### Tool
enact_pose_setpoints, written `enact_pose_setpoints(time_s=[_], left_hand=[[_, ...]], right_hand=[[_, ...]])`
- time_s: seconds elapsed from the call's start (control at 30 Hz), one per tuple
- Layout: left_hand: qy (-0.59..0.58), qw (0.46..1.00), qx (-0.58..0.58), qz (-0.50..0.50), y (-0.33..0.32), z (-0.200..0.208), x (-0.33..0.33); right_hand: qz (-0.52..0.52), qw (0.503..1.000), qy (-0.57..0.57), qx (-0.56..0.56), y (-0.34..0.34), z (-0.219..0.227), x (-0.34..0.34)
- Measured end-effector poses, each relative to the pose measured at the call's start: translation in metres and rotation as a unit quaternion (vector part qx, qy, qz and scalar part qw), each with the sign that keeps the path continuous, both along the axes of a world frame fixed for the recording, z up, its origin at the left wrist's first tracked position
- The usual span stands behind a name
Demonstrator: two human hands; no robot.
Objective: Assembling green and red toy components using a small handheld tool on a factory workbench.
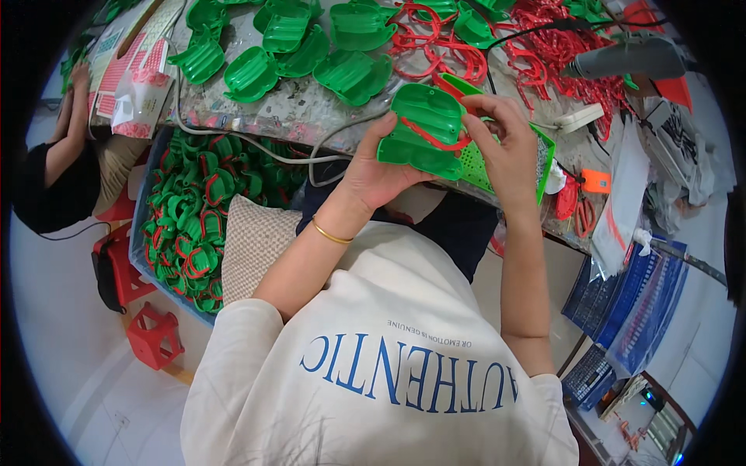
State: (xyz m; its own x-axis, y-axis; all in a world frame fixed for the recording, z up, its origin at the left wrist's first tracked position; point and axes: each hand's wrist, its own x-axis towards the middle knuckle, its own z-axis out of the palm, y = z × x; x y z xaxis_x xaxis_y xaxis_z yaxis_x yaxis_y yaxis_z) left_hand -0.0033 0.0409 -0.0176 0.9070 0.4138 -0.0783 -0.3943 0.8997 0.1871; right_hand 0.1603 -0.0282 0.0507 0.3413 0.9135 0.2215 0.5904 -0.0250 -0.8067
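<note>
My left hand point(371, 172) grips a glossy green moulded plastic piece point(429, 107) by its left edge, thumb along the side and fingers beneath. Across the front of this piece lies a curved red plastic strip point(430, 138). The fingers of my right hand point(507, 138) pinch the strip's right end at the edge of the green piece. Just below and behind that hand is a bright green perforated basket point(547, 159), partly covered. Similar green pieces point(353, 76) rest on the worktable beyond my left hand, beside loose red strips point(443, 50).
A blue bin point(138, 233) at the left holds many green pieces with red strips. A grey cable point(256, 152) runs along the table edge. At right are a grey cylindrical tool point(629, 58), orange scissors point(585, 216) and a red stool point(155, 335) at lower left. Another person point(58, 167) sits far left.
</note>
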Motion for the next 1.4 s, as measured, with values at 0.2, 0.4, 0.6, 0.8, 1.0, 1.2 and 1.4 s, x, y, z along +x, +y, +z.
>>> enact_pose_setpoints(time_s=[0.2,0.4,0.6,0.8,1.0,1.2,1.4], left_hand=[[-0.003,0.999,0.021,-0.024,-0.003,0.001,0.003],[-0.01,0.996,-0.066,-0.05,-0.009,0.005,0.007],[0.018,0.998,-0.053,-0.021,-0.006,0.002,0.005],[0.068,0.995,0.066,0.02,-0.007,0.005,0.006],[0.05,0.983,0.158,0.077,-0.013,0.003,0.011],[0.054,0.986,0.136,0.081,-0.015,0.01,0.011],[0.055,0.983,0.156,0.076,-0.016,0.01,0.013]], right_hand=[[-0.091,0.993,0.043,0.06,0.007,0.018,0.01],[0.158,0.959,-0.232,0.037,0.025,0.017,0.003],[-0.035,0.996,0.037,0.067,0.005,0.023,0.005],[-0.075,0.976,0.11,-0.173,-0.023,0.013,-0.002],[-0.134,0.967,0.172,-0.131,-0.024,0.001,-0.002],[-0.085,0.957,0.251,-0.119,-0.019,-0.006,0.006],[-0.095,0.957,0.249,-0.118,-0.021,-0.007,0.007]])
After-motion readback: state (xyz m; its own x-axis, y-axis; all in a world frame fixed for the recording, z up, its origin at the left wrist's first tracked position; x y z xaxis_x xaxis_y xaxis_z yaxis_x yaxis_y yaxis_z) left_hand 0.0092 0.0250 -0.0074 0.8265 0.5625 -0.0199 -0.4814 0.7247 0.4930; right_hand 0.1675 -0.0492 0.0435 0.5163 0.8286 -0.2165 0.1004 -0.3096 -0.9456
